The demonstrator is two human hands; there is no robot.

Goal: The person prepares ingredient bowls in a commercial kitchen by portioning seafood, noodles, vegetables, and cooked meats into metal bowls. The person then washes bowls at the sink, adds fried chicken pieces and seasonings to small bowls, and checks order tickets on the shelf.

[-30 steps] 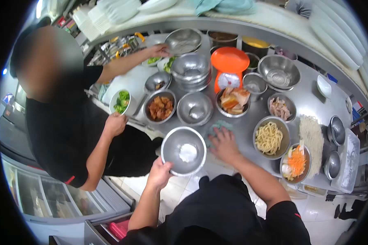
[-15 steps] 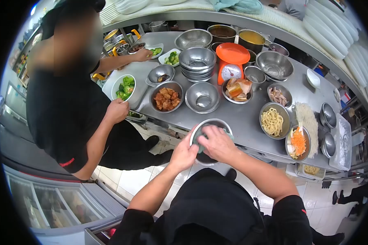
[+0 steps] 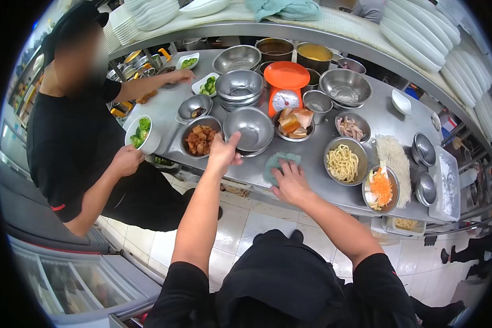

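Note:
My left hand [image 3: 222, 153] is closed on the left rim of a shiny metal bowl [image 3: 250, 130], thumb on the inner side. This bowl sits on another metal bowl, of which only a rim shows. My right hand [image 3: 292, 183] lies with spread fingers on a green cloth [image 3: 279, 164] at the counter's front edge. Left of my left hand is a bowl of browned meat chunks [image 3: 200, 140]. Beyond the cloth stands a bowl of sliced pale meat [image 3: 295, 123]. To the right are bowls of thick noodles [image 3: 343, 164] and of shredded carrot and cabbage [image 3: 381, 188].
A co-worker [image 3: 71, 136] on the left holds a white bowl of broccoli [image 3: 141, 134] and reaches across the counter. Behind my hands are an orange scale [image 3: 286, 90] and stacked metal bowls [image 3: 239, 86]. Dry white noodles [image 3: 396, 169] lie right. Above runs a shelf of white plates [image 3: 415, 33].
The metal bowl has moved from between my hands up onto the counter. My right hand has come out of it and now rests with the cloth on the counter. The view has shifted.

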